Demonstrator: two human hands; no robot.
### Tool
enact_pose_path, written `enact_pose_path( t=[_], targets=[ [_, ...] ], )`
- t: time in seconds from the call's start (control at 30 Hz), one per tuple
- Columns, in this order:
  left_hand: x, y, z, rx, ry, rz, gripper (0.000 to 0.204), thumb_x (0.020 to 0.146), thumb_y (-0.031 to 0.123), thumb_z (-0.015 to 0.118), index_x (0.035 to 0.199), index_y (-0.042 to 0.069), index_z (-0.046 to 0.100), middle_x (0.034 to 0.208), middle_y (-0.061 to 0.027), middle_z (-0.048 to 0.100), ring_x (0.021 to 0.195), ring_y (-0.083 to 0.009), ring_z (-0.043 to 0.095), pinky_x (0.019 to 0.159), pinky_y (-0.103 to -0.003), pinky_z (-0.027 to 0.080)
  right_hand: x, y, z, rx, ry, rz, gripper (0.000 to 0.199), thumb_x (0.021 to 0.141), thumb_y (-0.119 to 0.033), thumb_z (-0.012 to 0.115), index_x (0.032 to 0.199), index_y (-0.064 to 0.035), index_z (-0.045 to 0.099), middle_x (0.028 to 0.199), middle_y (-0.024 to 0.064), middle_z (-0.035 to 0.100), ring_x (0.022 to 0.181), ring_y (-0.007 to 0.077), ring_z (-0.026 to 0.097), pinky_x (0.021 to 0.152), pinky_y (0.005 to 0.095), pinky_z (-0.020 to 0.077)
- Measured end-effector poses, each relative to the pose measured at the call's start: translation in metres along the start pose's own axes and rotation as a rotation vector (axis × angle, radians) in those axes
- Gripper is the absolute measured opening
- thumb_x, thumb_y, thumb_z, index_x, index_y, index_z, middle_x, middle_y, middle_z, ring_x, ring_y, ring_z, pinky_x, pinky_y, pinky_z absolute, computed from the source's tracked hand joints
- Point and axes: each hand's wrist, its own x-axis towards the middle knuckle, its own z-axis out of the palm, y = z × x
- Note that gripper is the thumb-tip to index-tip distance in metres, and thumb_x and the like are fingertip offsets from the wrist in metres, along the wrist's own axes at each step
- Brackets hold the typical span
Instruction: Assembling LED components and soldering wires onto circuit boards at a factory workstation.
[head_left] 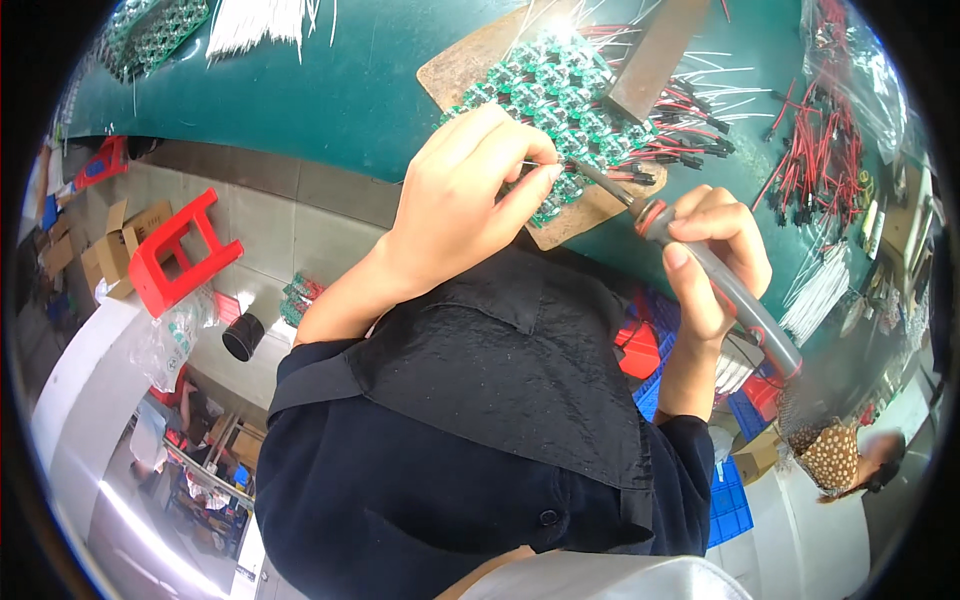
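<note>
My right hand (720,250) is closed around the grey handle of a soldering iron (735,285). Its metal tip points left onto a panel of small green circuit boards (560,90). Beside that tip, my left hand (470,180) pinches a thin pale wire (538,163) between thumb and forefinger, over the near edge of the panel. Red, black and white wires (690,135) stick out from the right side of the boards. A flat metal bar (655,60) lies across them. Under the panel is a brown board (450,75).
On the green table (330,110) are white wires (262,25) and another circuit board panel (150,40) at far left. Bundled red and black wires (815,150) lie right, near white wires (818,295). A red stool (180,250) stands on the left floor; a person (840,455) is at lower right.
</note>
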Motion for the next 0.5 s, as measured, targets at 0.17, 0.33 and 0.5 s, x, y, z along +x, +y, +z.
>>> enact_pose_path(
  t=[0.17,0.33,0.5],
  targets=[
    [0.003,0.002,0.003,0.103,-0.037,-0.042,0.01,0.077,0.007,0.071,0.079,0.009,0.062,0.068,-0.002,0.051,0.061,-0.0188,0.051,0.056,-0.033,0.041,0.009,0.006,-0.01,0.018,-0.101,-0.002,0.015,0.074,0.003,0.065,0.088,0.0022,0.06,0.074,0.0059,0.054,0.066,0.0141,0.05,0.061,0.0265,0.0387],
    [0.011,0.009,0.005,0.014,0.009,-0.056,0.011,0.077,0.007,0.071,0.081,0.009,0.061,0.071,-0.0031,0.053,0.062,-0.0195,0.053,0.056,-0.033,0.042,0.018,0.006,-0.017,-0.005,-0.143,-0.066,0.014,0.074,0.002,0.066,0.087,0.0025,0.06,0.073,0.0067,0.054,0.066,0.0149,0.05,0.06,0.0269,0.039],
    [0.017,0.002,0.013,0.04,0.028,0.037,0.013,0.076,0.007,0.071,0.082,0.009,0.059,0.074,-0.0042,0.054,0.064,-0.0214,0.055,0.059,-0.034,0.043,0.022,0.004,-0.024,0.056,-0.039,-0.027,0.013,0.074,0.001,0.065,0.086,0.0034,0.06,0.072,0.0065,0.053,0.067,0.0147,0.049,0.062,0.0268,0.0397]
  ],
)
